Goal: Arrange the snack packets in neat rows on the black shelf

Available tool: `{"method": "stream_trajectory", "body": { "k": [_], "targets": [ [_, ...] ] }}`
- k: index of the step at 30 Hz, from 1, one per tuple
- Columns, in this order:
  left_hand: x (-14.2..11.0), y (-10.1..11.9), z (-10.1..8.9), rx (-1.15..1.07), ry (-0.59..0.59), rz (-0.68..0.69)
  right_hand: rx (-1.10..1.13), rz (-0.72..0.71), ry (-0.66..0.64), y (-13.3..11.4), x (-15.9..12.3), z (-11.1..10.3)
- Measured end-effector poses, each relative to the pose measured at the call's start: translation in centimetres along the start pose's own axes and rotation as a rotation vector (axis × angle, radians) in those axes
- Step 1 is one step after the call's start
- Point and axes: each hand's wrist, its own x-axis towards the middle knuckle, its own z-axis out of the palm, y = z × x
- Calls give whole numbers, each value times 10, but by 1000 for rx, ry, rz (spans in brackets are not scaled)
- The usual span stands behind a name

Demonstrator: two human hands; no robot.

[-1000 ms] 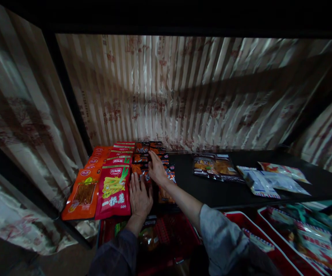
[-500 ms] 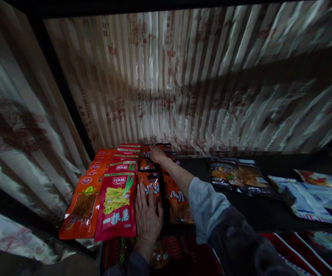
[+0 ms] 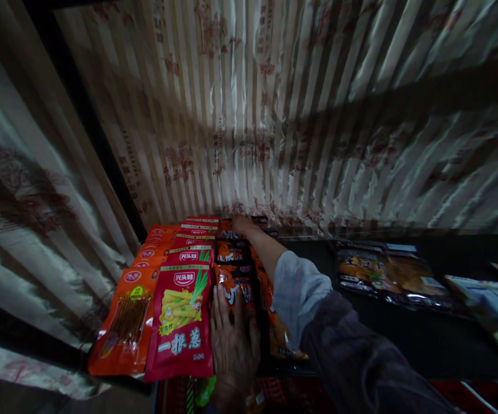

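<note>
My left hand [image 3: 234, 339] lies flat, fingers stretched out, on the front orange-and-black snack packet [image 3: 233, 275] of a row. Further back, my right hand [image 3: 242, 224] reaches over the rear packets of the same kind; its fingers are mostly hidden, dim and blurred. A second row of orange-and-black packets [image 3: 286, 336] runs under my right forearm. Left of my left hand, magenta snack packets [image 3: 182, 322] with a yellow picture overlap in a row. Beside them is a row of orange packets [image 3: 122, 322] with a window showing brown sticks.
On the black shelf [image 3: 387, 328] to the right lie dark brown snack packets [image 3: 361, 267] and a white-and-blue packet [image 3: 493, 307]. A striped curtain [image 3: 253, 115] hangs behind, with a black post [image 3: 89, 121] at left. Red packaging [image 3: 292, 397] shows below the shelf's front edge.
The view has shifted, so the shelf goods appear a little further right and lower. My left hand still rests on the front packet, and my right hand remains at the back of the rows.
</note>
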Motion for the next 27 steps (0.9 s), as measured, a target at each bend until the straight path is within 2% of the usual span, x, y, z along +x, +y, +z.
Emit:
{"method": "stream_trajectory", "body": {
  "k": [6, 19, 27],
  "targets": [
    [0, -1, 1, 3, 11, 6, 6, 35, -26, -6, 7, 1],
    [0, -3, 3, 8, -11, 33, 27, -42, 34, -5, 1, 1],
    [2, -2, 1, -1, -31, 29, 15, -51, 17, -9, -5, 0]
  ]
}}
